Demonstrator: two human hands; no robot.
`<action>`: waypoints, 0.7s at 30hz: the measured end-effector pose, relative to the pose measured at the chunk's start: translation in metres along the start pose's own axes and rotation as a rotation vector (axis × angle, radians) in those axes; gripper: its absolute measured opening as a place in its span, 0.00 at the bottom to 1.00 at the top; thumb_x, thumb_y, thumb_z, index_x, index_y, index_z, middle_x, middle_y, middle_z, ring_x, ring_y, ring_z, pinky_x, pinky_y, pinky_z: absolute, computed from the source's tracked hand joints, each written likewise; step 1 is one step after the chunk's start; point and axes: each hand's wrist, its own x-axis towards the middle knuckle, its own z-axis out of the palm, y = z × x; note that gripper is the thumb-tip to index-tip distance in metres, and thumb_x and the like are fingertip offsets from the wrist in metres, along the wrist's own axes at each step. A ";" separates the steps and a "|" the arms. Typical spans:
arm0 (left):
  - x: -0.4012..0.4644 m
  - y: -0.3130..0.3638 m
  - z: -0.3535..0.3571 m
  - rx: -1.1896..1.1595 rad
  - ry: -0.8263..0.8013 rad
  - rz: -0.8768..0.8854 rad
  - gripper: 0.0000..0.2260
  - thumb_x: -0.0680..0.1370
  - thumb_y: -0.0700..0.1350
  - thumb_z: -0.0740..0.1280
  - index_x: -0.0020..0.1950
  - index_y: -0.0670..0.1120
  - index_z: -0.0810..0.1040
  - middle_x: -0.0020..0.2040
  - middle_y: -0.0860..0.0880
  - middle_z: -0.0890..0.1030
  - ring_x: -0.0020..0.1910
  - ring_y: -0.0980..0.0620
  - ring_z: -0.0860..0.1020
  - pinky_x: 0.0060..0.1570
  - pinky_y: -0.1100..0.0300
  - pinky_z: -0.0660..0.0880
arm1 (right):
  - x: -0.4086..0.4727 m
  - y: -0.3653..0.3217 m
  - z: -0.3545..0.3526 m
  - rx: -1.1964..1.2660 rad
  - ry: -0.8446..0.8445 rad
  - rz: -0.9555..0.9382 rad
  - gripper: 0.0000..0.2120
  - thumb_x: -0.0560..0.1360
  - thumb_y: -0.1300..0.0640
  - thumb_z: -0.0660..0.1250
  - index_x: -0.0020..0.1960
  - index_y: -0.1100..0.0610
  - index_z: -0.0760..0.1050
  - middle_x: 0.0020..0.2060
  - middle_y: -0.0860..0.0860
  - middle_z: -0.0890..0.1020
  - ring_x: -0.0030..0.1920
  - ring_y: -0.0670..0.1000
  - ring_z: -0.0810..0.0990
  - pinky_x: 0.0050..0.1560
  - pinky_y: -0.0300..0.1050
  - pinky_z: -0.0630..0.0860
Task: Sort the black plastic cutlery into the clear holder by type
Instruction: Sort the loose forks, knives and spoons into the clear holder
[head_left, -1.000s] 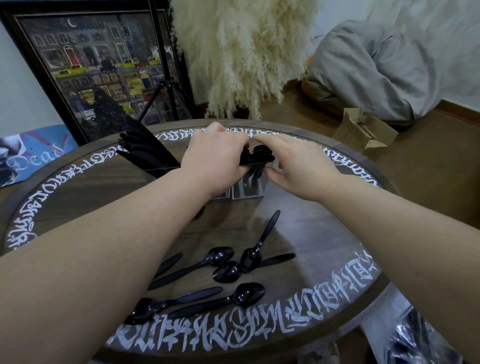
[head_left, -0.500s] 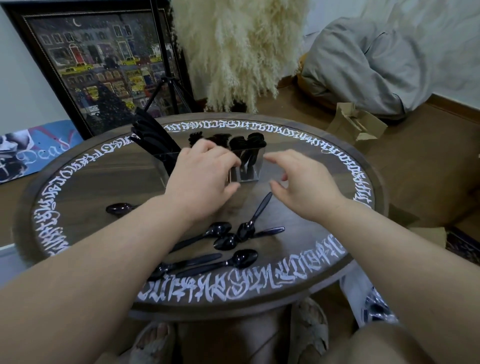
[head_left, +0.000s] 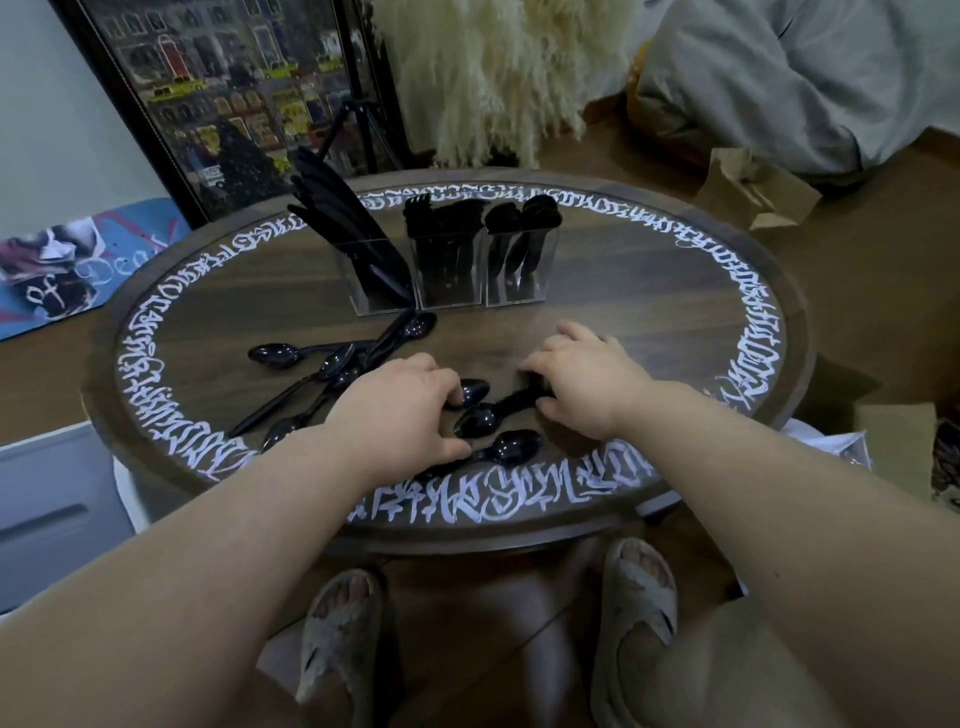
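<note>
- Near tabletop (head_left: 649, 322) edge: left hand (head_left: 400, 410) has its grip curled onto loose black spoons (head_left: 478, 418); right hand (head_left: 584, 387) pinches a spoon handle.
- More spoons (head_left: 322, 364) lie scattered left.
- Far: clear holder (head_left: 452, 270) with knives, forks, spoons in separate compartments.

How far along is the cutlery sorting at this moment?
Mostly done: the clear holder already has knives, forks and spoons in separate compartments. In hand: the left hand and right hand reach onto loose spoons on the table. Left: several spoons still lie there.
</note>
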 end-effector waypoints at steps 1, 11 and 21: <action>-0.001 0.000 0.000 0.010 -0.011 0.009 0.21 0.72 0.61 0.70 0.60 0.54 0.74 0.56 0.54 0.72 0.56 0.53 0.72 0.52 0.58 0.72 | 0.002 -0.001 0.000 -0.030 0.026 -0.005 0.19 0.77 0.50 0.63 0.68 0.47 0.70 0.66 0.51 0.71 0.72 0.57 0.58 0.66 0.59 0.64; 0.001 0.006 0.011 -0.023 -0.037 0.129 0.13 0.72 0.61 0.69 0.50 0.55 0.77 0.48 0.56 0.71 0.51 0.55 0.73 0.50 0.55 0.75 | 0.000 -0.004 -0.001 0.092 -0.024 0.063 0.08 0.76 0.58 0.64 0.54 0.53 0.76 0.50 0.52 0.80 0.54 0.56 0.76 0.51 0.44 0.72; 0.014 0.002 0.015 -0.027 0.032 0.078 0.06 0.76 0.53 0.66 0.46 0.52 0.76 0.48 0.54 0.73 0.49 0.53 0.74 0.48 0.56 0.75 | -0.003 0.001 -0.007 0.242 -0.037 0.178 0.10 0.76 0.58 0.67 0.57 0.56 0.76 0.53 0.52 0.80 0.55 0.54 0.77 0.50 0.42 0.70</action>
